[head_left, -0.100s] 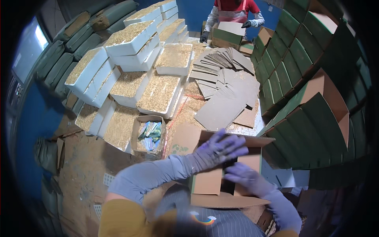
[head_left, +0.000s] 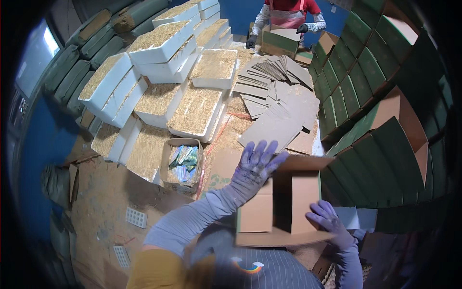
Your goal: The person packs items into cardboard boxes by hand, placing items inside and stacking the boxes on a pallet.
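A cardboard box [head_left: 255, 213] stands in front of my body, its inner flaps folded inward with a dark gap between them. The long near flap [head_left: 284, 239] and far flap [head_left: 301, 164] stick outward. Gloved in purple-grey, my left hand [head_left: 253, 169] is open with fingers spread, over the box's far left corner by the far flap. My right hand [head_left: 330, 222], in the same kind of glove, is open at the right side of the box, its fingers apart along the edge. Whether its fingertips press on the cardboard, I cannot tell.
Grey cardboard sheets [head_left: 274, 120] lie spread beyond the box. White foam trays of grainy husk [head_left: 195, 113] are stacked left, near a small carton of packets [head_left: 182, 164]. Green boxes [head_left: 356, 91] wall the right. A co-worker [head_left: 286, 19] handles a box at the back.
My left hand has moved left and up toward the box's far left corner. My right hand has pulled back from above the inner flaps to the box's right side.
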`<action>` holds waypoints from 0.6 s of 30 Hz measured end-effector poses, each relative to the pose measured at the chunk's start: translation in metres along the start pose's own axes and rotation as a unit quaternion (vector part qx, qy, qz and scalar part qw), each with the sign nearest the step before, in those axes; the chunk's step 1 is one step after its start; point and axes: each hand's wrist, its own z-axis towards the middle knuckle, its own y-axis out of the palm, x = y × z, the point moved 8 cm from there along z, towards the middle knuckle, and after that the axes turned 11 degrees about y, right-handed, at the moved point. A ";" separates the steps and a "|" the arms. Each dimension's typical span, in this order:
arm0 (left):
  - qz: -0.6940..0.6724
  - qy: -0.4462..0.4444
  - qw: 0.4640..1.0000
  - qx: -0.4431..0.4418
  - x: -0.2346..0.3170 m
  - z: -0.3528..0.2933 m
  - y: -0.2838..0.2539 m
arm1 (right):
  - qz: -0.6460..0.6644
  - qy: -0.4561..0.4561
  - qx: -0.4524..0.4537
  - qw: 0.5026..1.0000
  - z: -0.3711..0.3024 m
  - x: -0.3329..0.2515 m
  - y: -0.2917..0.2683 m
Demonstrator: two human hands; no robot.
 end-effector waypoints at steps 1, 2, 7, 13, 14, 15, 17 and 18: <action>0.063 -0.026 0.998 0.007 -0.002 0.001 0.001 | 0.002 0.000 -0.005 1.000 -0.008 -0.003 -0.003; 0.062 -0.031 0.998 0.003 -0.002 0.004 0.001 | 0.038 0.051 -0.055 0.996 -0.015 -0.004 -0.005; -0.182 0.044 0.979 0.078 0.005 0.006 -0.051 | 0.496 0.413 0.135 0.752 -0.017 0.073 0.018; -0.243 0.277 0.928 -0.049 0.038 -0.045 -0.052 | 0.412 0.379 0.041 0.828 0.027 0.095 0.026; -0.216 0.304 0.928 -0.018 0.032 -0.052 -0.044 | 0.419 0.343 0.054 0.839 0.037 0.081 0.003; -0.210 0.299 0.931 -0.019 0.026 -0.059 -0.028 | 0.460 0.308 0.066 0.830 0.039 0.075 -0.017; -0.632 -0.292 0.718 0.006 -0.042 -0.087 0.049 | 0.609 0.119 0.089 0.779 0.046 0.056 -0.050; -0.612 -0.382 0.692 -0.003 -0.044 -0.097 0.062 | 0.581 0.165 0.116 0.788 0.040 0.059 -0.052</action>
